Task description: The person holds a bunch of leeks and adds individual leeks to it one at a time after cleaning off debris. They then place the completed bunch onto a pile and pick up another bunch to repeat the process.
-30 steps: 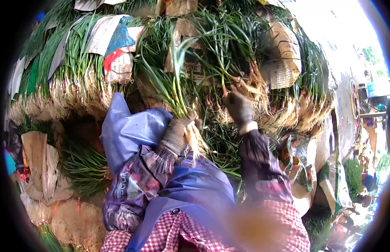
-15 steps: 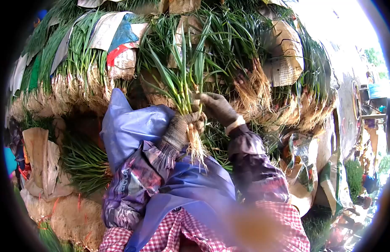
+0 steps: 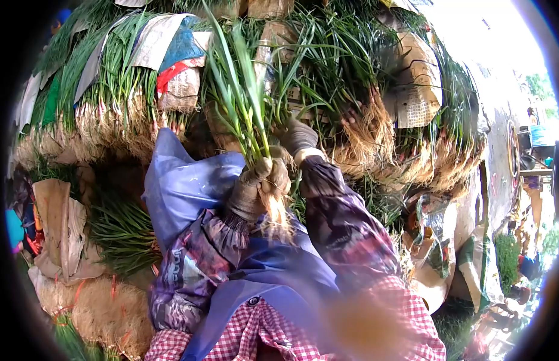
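Note:
My left hand, in a grey-brown knitted glove, is closed around the lower stems of a small bunch of green garlic. Its long flat leaves point up, and the pale roots hang below my fist. My right hand, gloved alike, is just beyond and to the right of the bunch, among leaves in front of the stacked plants. Its fingertips are partly hidden and blurred, so I cannot make out whether they grip anything.
Rows of rooted green plants are piled ahead, with paper and cardboard sheets over parts. A blue plastic apron covers my lap. Leafy plants and a heap of roots lie left; sacks stand right.
My right hand has moved left and slightly up, away from the stems beside my left fist. The bunch in my left hand has shifted slightly left, its leaves now tilting further left.

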A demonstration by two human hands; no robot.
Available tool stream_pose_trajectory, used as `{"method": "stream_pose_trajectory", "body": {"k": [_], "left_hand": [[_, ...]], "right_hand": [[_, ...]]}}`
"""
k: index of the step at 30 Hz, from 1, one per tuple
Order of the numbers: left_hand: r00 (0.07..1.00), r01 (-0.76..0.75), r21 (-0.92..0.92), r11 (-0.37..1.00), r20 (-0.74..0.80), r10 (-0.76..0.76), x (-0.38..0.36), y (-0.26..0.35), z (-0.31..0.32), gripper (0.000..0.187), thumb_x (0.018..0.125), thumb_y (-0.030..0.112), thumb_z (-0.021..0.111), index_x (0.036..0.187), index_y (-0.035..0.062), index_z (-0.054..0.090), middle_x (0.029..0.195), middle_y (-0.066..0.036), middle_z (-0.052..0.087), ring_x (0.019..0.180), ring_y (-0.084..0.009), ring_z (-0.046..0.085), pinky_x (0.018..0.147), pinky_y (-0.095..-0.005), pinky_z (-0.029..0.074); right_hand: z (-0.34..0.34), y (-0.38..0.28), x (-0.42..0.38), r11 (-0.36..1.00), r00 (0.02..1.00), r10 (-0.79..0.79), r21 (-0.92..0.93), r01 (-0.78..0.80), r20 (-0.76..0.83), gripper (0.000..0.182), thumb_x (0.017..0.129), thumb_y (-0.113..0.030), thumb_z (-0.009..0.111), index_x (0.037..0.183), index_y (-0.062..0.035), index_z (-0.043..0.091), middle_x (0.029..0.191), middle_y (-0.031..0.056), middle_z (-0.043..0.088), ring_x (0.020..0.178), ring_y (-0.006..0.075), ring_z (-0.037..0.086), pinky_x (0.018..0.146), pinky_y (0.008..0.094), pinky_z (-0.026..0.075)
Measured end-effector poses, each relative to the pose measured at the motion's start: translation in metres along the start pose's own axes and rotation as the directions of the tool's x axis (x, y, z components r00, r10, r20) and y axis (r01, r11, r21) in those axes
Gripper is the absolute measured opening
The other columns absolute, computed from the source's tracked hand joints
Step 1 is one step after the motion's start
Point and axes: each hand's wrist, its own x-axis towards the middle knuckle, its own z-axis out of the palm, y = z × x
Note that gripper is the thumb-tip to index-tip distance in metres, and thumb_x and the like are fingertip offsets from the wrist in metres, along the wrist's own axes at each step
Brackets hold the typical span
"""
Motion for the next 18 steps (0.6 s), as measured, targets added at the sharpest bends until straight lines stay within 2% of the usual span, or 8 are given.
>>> {"method": "stream_pose_trajectory", "body": {"k": [2,3,4,6,9,10,13,18], "left_hand": [[0.993,0.011,0.099,0.995,0.114,-0.022,0.014,-0.002,-0.028,0.03,0.086,0.031,0.064,0.098,0.0042,0.057,0.065,-0.003,0.051,0.057,-0.0158,0.05,0.059,-0.0305,0.042],[0.997,-0.069,0.16,0.985,-0.026,0.074,0.012,-0.005,-0.023,0.02,0.089,0.026,0.063,0.09,0.0091,0.054,0.067,-0.001,0.048,0.059,-0.0146,0.048,0.057,-0.0305,0.042],[0.97,-0.062,0.093,0.994,-0.23,0.082,0.009,-0.007,-0.021,0.015,0.089,0.021,0.063,0.094,0.0086,0.056,0.075,-0.004,0.055,0.07,-0.016,0.055,0.065,-0.032,0.047],[0.921,-0.05,0.264,0.963,-0.361,0.147,0.008,-0.005,-0.017,0.013,0.089,0.016,0.062,0.098,0.0081,0.057,0.084,-0.008,0.062,0.079,-0.0172,0.06,0.072,-0.0323,0.05],[0.907,0.082,0.265,0.961,-0.42,0.039,0.01,-0.011,-0.027,0.02,0.089,0.012,0.06,0.107,0.0026,0.059,0.09,-0.006,0.065,0.072,-0.0152,0.062,0.061,-0.0262,0.051],[0.905,0.087,0.285,0.954,-0.424,0.044,0.013,-0.015,-0.03,0.019,0.088,0.01,0.061,0.105,0.0018,0.06,0.088,-0.005,0.065,0.068,-0.0146,0.062,0.059,-0.0253,0.051],[0.895,0.174,0.17,0.97,-0.438,-0.084,0.012,-0.023,-0.037,0.018,0.084,0.008,0.064,0.1,0.0018,0.06,0.084,-0.006,0.065,0.065,-0.013,0.061,0.056,-0.023,0.049],[0.844,0.2,0.354,0.914,-0.536,0.022,0.01,-0.022,-0.013,0.017,0.082,0.0,0.063,0.098,0.0008,0.059,0.082,-0.006,0.063,0.068,-0.0159,0.062,0.057,-0.0225,0.052]], "right_hand": [[0.013,0.006,0.018,0.997,0.985,0.016,-0.08,-0.002,0.172,0.037,0.075,-0.041,0.073,0.102,-0.0166,0.067,0.083,0.0152,0.066,0.074,0.0311,0.064,0.068,0.0378,0.05],[0.01,0.008,0.014,0.998,0.982,0.06,0.007,-0.062,0.178,0.027,0.076,-0.036,0.072,0.096,-0.0169,0.07,0.086,0.0098,0.068,0.073,0.0253,0.065,0.067,0.0337,0.051],[0.008,0.015,-0.003,0.948,0.993,0.039,0.309,-0.073,0.115,0.023,0.08,-0.028,0.071,0.097,-0.0126,0.069,0.089,0.0069,0.07,0.076,0.0181,0.065,0.07,0.0278,0.052],[-0.001,0.024,-0.031,0.589,0.998,-0.041,0.808,-0.011,0.044,0.023,0.084,-0.022,0.068,0.104,-0.0086,0.066,0.096,0.0078,0.069,0.087,0.0162,0.065,0.077,0.0287,0.053],[-0.037,0.023,-0.09,0.373,0.986,-0.139,0.917,0.143,-0.097,0.026,0.087,-0.012,0.064,0.109,0.0011,0.06,0.098,0.0134,0.067,0.089,0.018,0.064,0.082,0.0278,0.054],[-0.043,0.019,-0.107,0.161,0.975,-0.219,0.985,0.07,-0.033,0.027,0.087,-0.012,0.064,0.11,0.0014,0.06,0.102,0.0124,0.066,0.09,0.0165,0.063,0.084,0.0276,0.053],[-0.038,0.014,-0.135,0.217,0.968,-0.182,0.967,-0.132,0.173,0.024,0.088,-0.013,0.064,0.105,0.0021,0.061,0.091,0.0096,0.067,0.08,0.013,0.062,0.079,0.0243,0.052],[-0.099,0.007,-0.12,0.501,0.994,-0.041,0.863,-0.065,0.099,0.037,0.081,-0.036,0.072,0.092,-0.0016,0.065,0.076,0.0051,0.067,0.064,0.0086,0.057,0.056,0.0263,0.047]]}}
